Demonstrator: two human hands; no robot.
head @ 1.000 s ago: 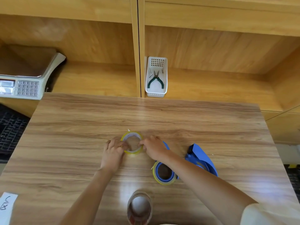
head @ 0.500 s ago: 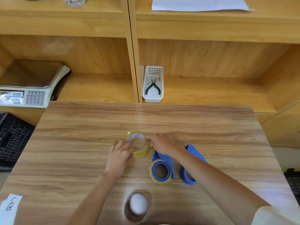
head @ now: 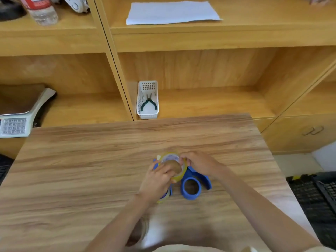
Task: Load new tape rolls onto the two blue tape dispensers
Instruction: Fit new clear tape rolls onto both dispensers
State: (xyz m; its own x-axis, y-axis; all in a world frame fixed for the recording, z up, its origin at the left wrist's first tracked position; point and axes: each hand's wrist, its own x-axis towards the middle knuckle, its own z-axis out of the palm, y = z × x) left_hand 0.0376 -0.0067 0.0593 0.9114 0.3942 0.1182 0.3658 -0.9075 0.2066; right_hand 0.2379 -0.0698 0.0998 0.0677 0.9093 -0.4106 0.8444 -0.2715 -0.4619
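A yellowish clear tape roll (head: 182, 174) is lifted and tilted above the wooden table (head: 91, 160). My left hand (head: 157, 180) grips its near left edge and my right hand (head: 197, 163) pinches its far right rim. An empty blue tape dispenser (head: 192, 188) lies on the table just right of the roll, its round hub facing up. A second blue dispenser with a yellow roll on it (head: 166, 196) sits under my left hand, mostly hidden.
A white basket with green-handled pliers (head: 147, 100) stands on the shelf behind the table. A weighing scale (head: 16, 120) is at the left, and a black crate (head: 316, 200) on the floor at the right. A blurred clear tape roll (head: 140, 231) lies near the table's front edge.
The roll has been raised and moved right, over the dispensers. The camera has tilted up and the view shifted, so more shelf shows.
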